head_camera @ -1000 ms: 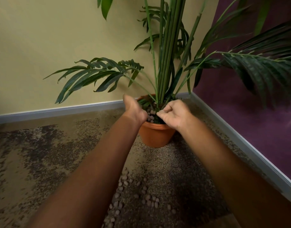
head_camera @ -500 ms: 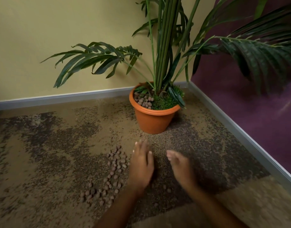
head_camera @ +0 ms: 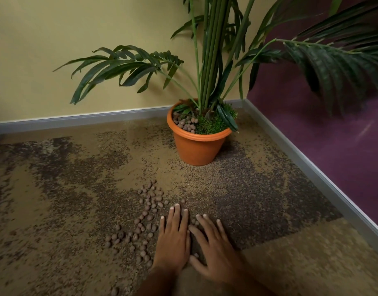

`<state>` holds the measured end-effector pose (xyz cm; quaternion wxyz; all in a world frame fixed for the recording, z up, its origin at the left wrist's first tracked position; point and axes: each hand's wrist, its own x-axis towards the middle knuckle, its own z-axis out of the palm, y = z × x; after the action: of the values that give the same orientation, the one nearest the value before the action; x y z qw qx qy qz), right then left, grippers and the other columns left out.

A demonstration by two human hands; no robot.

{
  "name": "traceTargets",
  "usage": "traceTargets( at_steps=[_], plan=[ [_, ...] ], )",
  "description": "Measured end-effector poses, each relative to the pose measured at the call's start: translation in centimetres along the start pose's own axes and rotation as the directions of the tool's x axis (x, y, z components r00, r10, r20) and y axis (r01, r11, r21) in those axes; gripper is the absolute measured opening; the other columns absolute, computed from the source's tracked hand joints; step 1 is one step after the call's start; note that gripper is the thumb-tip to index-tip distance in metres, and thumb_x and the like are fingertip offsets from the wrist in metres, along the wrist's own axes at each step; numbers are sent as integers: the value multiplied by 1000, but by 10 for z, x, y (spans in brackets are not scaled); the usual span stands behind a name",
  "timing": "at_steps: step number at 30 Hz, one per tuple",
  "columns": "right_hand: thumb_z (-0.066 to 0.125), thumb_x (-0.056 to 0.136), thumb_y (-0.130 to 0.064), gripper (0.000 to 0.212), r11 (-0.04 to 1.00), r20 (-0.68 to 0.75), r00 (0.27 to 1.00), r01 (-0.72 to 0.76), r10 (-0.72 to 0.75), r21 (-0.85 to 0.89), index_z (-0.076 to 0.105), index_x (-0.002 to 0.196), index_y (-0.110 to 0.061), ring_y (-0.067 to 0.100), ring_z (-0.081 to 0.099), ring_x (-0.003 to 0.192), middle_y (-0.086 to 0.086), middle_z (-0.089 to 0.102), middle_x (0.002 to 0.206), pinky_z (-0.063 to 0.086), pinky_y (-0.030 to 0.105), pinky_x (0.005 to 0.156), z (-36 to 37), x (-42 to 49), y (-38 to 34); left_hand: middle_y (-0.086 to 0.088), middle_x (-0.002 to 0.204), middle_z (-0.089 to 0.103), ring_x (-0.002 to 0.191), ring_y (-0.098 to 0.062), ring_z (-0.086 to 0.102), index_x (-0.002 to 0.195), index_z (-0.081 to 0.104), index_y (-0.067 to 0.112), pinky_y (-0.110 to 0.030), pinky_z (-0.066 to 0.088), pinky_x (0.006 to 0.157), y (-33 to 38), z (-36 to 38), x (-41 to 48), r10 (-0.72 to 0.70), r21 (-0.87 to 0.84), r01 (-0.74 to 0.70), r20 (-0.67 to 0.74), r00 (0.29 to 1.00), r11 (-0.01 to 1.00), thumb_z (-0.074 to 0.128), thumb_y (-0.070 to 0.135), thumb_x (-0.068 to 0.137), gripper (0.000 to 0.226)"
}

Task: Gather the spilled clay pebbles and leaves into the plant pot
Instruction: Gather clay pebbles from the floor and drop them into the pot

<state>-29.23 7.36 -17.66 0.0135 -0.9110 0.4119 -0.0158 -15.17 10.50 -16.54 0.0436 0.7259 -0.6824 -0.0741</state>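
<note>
Both hands are down from the pot rim to the carpet since a second ago, and half a second ago they were apart; now we have them side by side. Left hand and right hand lie palm-down and flat, fingers spread and open, gripping nothing. They form a shallow wedge with a few clay pebbles caught in the gap between them, looks like we're set up to rake and scoop rather than pick singly.

Most of the spill sits just left of our left hand, a loose trail running from near the pot back toward us. Plant pot stands upright in the wall corner, well apart from the hands, some pebbles already piled on its left side beside the grass. No loose leaves visible on the carpet.

Judgement: mid-task, the bulk still on the floor.
</note>
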Motion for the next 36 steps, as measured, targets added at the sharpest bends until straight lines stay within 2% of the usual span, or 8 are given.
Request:
traceTargets(
  at_steps=[1,5,9,13,21,26,32,36],
  plan=[
    [51,69,-59,54,1000,-24,1000,-2,2,0,66,112,-30,18,60,118,-2,63,128,53,46,86,1,5,0,-9,126,62,146,-11,7,117,68,11,-24,-3,117,-2,4,2,-14,-32,13,-26,1000,999,18,26,94,56],
    [61,75,-38,26,999,-185,983,2,6,38,72,93,-24,19,68,105,2,72,110,57,41,82,1,26,7,-13,125,63,113,-27,63,116,69,15,-39,56,81,-4,9,7,-108,-87,106,-12,994,991,23,30,94,53],
    [59,80,-32,16,995,-231,973,45,-23,90,69,85,-20,15,70,85,-2,72,93,57,23,70,0,37,26,-18,158,5,146,-35,10,150,12,19,-48,14,117,-9,20,19,-93,-161,97,31,995,982,31,35,99,57],
    [42,84,-38,34,992,-218,976,0,28,127,69,90,-19,15,69,84,-2,70,93,54,23,70,3,33,28,-8,157,-21,145,-20,-20,147,-14,27,-34,-9,118,-16,29,36,-68,-169,64,-20,997,984,20,43,99,60],
    [45,80,-48,30,990,-227,972,87,-60,114,59,94,-26,14,64,83,-5,67,92,44,22,72,14,28,19,9,159,9,147,-14,-4,149,18,28,-31,1,119,-21,22,60,178,-101,-173,35,983,980,20,31,102,47],
    [50,81,-39,17,971,-303,928,236,-216,30,51,82,-22,11,40,78,-2,61,79,46,25,63,18,32,26,-2,99,68,100,-24,66,93,69,17,-28,54,78,-22,13,51,292,-49,-303,-156,944,952,42,28,91,29],
    [51,82,-32,15,926,-346,866,376,-362,-27,43,84,-20,11,38,76,-1,60,72,49,21,58,12,33,38,8,81,63,69,-13,61,81,64,25,-26,50,57,-20,18,35,321,61,-315,-193,927,947,39,37,85,28],
    [51,81,-34,12,940,-310,888,332,-341,-84,49,80,-21,13,56,67,-2,62,69,50,21,50,11,31,46,10,85,63,69,-11,59,110,67,27,-22,48,59,-17,18,35,326,93,-314,-176,929,945,37,42,85,42]
  ],
)
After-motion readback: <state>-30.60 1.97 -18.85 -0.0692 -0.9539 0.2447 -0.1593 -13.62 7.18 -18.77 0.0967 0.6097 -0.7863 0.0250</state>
